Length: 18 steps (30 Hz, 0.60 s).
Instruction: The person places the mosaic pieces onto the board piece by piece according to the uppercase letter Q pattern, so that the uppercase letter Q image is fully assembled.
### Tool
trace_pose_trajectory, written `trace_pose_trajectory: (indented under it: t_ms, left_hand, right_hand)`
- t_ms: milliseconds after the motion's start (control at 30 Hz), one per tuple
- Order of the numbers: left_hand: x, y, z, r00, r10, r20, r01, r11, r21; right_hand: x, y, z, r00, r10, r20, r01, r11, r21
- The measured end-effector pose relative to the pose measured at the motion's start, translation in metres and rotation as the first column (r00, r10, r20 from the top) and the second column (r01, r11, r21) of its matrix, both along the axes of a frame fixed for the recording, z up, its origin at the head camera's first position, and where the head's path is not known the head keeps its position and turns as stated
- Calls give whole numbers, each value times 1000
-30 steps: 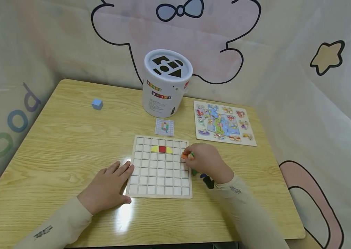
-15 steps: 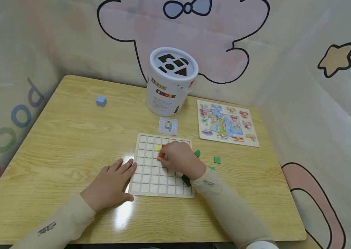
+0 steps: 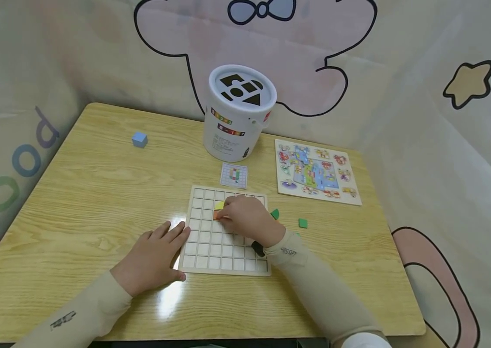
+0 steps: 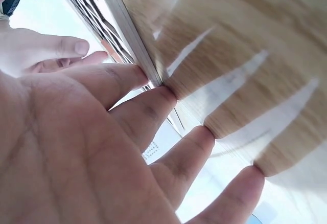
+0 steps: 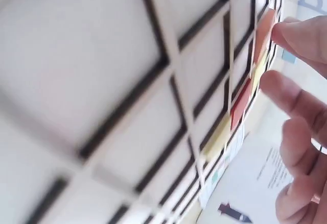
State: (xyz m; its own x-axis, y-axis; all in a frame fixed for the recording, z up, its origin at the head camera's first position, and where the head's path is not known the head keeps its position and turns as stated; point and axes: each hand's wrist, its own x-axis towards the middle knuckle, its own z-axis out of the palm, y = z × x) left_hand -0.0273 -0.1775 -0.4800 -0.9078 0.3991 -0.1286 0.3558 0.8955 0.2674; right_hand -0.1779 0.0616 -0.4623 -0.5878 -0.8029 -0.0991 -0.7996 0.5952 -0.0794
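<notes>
My right hand [image 3: 251, 220] is over the upper part of a wooden grid board [image 3: 203, 237]. In the right wrist view its thumb touches an orange tile [image 5: 264, 36], while the index fingertip stands apart from the thumb, close to a yellow tile [image 5: 259, 73]. A red tile [image 5: 240, 104] and another yellow tile [image 5: 217, 138] sit in cells along the same row; the hand hides them from the head camera. Fingers spread, my left hand [image 3: 149, 261] lies at the board's left edge. The left wrist view shows its fingertips [image 4: 166, 93] against the board's side and the table.
Right of the board lie a green quarter-round piece [image 3: 275, 213] and a green square tile [image 3: 303, 223]. Behind it are a pattern card [image 3: 234, 181] and a white bucket [image 3: 228, 145] with a shape-cut lid. A picture puzzle [image 3: 319, 171] lies back right, a blue cube [image 3: 139, 139] back left.
The right hand carried the orange tile from the board's right edge leftward to just below the left yellow tile, and its fingers have since loosened there. The left hand stayed at the board's edge.
</notes>
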Motion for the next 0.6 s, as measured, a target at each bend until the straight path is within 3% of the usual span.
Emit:
trace_pose_trajectory:
  t_ms: [300, 433, 533, 600]
  left_hand:
    - [0, -3, 0, 1000, 19, 24, -19, 999, 26]
    - [0, -1, 0, 999, 12, 34, -13, 999, 37]
    - [-1, 0, 0, 999, 10, 40, -11, 999, 39]
    - [0, 0, 0, 999, 12, 43, -13, 999, 36]
  right_hand:
    - [-1, 14, 2, 1000, -3, 2, 3, 999, 47]
    - [-7, 37, 22, 988, -140, 68, 140, 990, 6]
    - [-9, 67, 39, 955, -271, 122, 275, 961, -19]
    - [-8, 87, 42, 941, -310, 137, 313, 950, -4]
